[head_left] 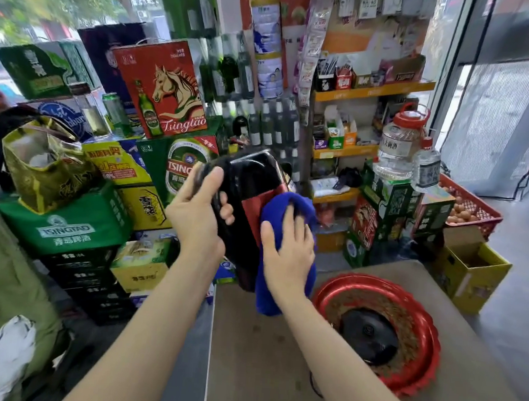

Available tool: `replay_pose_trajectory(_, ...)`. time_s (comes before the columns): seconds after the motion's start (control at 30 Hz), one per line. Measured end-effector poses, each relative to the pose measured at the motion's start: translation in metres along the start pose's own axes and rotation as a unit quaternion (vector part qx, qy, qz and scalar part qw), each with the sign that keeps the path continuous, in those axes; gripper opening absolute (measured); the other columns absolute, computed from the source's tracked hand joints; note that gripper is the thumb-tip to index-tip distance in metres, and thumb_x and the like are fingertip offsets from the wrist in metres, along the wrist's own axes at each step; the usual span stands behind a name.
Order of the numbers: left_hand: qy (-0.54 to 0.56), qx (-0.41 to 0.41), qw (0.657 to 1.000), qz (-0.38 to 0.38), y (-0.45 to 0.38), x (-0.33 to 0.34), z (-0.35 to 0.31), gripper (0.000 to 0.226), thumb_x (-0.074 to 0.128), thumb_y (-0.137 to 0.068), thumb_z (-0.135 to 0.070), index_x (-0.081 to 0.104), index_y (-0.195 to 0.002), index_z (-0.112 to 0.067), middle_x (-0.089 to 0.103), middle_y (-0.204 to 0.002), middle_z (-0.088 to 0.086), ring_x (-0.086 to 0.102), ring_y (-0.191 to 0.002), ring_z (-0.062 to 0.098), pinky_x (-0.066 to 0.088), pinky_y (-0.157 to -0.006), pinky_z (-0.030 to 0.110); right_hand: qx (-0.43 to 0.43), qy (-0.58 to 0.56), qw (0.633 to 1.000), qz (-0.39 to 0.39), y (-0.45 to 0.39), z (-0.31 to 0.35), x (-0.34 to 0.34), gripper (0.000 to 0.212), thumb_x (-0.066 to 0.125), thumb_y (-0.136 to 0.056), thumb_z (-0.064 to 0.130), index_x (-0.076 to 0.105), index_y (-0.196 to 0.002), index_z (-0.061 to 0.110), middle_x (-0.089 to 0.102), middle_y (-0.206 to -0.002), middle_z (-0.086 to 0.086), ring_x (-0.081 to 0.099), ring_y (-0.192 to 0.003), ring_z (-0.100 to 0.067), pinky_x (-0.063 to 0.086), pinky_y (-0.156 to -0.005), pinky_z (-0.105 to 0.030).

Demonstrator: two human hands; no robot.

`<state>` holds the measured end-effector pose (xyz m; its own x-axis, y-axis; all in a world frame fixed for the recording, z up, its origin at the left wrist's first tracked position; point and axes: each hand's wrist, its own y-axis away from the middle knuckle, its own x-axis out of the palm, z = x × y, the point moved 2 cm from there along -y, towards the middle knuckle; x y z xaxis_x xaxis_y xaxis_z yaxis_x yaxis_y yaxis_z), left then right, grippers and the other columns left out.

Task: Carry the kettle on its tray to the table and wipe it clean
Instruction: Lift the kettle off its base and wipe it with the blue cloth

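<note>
The kettle (pixel 247 199), black with a red band, is lifted off the surface (pixel 260 358) and held up in the air, tilted, above and to the left of the tray (pixel 422 349). The left hand (pixel 197 214) grips it by the black handle, thumb on top and fingers curled round. The right hand (pixel 287 252) lies flat and spread on a blue cloth (pixel 288 208), pressing it against the kettle's right side; the cloth wraps over the red band and hangs down below the wrist, its lower end just left of the tray.

The tray is round and red with a scalloped rim, and it rests on the surface. In its middle sits the black base (pixel 369 335), round, with a small socket at its centre. A dark cord runs out from under the tray's left edge.

Beyond the tray, to its left and behind the kettle, stand stacked beer boxes (pixel 171 167) in green and red. To the tray's far right, a red crate of eggs (pixel 468 207) rests on cartons.
</note>
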<state>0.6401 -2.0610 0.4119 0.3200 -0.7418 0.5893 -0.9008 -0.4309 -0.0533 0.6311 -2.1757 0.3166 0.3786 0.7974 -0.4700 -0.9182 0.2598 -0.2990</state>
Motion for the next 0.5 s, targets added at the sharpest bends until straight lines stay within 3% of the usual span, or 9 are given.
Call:
replay_pose_trajectory(0.1,-0.015,-0.002,1.000,0.016,0.009,-0.006,0.015,0.047,0.076,-0.084,-0.010,0.067,-0.129,-0.018,0.051,-0.052,0.006,0.036,-0.035,0.015,0.032,-0.037,0.021,-0.036,0.042,0.997,-0.061,-0.028,0.029,-0.004,0.069,0.015,-0.094,0.062,0.023,-0.155,0.031,0.029,-0.162,-0.002,0.027,-0.145,-0.032,0.028,-0.113,-0.054)
replay_pose_trajectory(0.17,0.002,-0.013,1.000,0.010,0.009,-0.014,0.019,0.046,0.075,-0.085,-0.010,0.066,-0.130,-0.018,0.050,-0.052,0.006,0.036,-0.036,0.015,0.031,-0.038,0.021,-0.044,0.003,0.999,-0.027,-0.064,0.034,-0.010,0.065,0.018,-0.094,0.065,0.029,-0.152,0.038,0.035,-0.159,0.004,0.035,-0.142,-0.026,0.033,-0.109,-0.047)
replay_pose_trajectory(0.23,0.013,-0.023,1.000,0.007,0.008,-0.022,0.019,0.044,0.074,-0.084,-0.010,0.067,-0.127,-0.020,0.049,-0.053,0.006,0.036,-0.037,0.015,0.031,-0.038,0.021,0.027,-0.152,0.985,0.075,-0.099,0.026,-0.014,0.064,0.028,-0.094,0.067,0.038,-0.149,0.035,0.041,-0.156,0.007,0.037,-0.141,-0.018,0.031,-0.108,-0.035)
replay_pose_trajectory(0.3,0.015,-0.027,0.999,0.012,0.007,-0.028,0.018,0.043,0.075,-0.084,-0.011,0.069,-0.125,-0.021,0.049,-0.054,0.007,0.036,-0.038,0.015,0.031,-0.038,0.022,0.148,-0.274,0.937,0.160,-0.113,0.005,-0.014,0.069,0.039,-0.094,0.065,0.042,-0.149,0.023,0.041,-0.156,0.001,0.037,-0.140,-0.016,0.027,-0.109,-0.027)
replay_pose_trajectory(0.37,0.017,-0.025,0.999,0.014,0.005,-0.034,0.016,0.040,0.075,-0.084,-0.011,0.071,-0.122,-0.022,0.050,-0.054,0.007,0.036,-0.039,0.015,0.031,-0.038,0.022,0.215,-0.278,0.919,0.176,-0.104,-0.027,-0.010,0.072,0.043,-0.094,0.063,0.042,-0.149,0.017,0.041,-0.155,-0.003,0.037,-0.141,-0.018,0.027,-0.112,-0.029)
replay_pose_trajectory(0.5,0.002,-0.013,1.000,0.005,-0.002,-0.038,0.024,0.043,0.077,-0.083,-0.010,0.070,-0.124,-0.020,0.052,-0.053,0.006,0.038,-0.038,0.015,0.032,-0.038,0.023,0.316,-0.277,0.897,0.133,-0.042,-0.071,0.013,0.079,0.046,-0.088,0.071,0.049,-0.145,0.016,0.051,-0.148,-0.005,0.046,-0.136,-0.026,0.030,-0.117,-0.042)
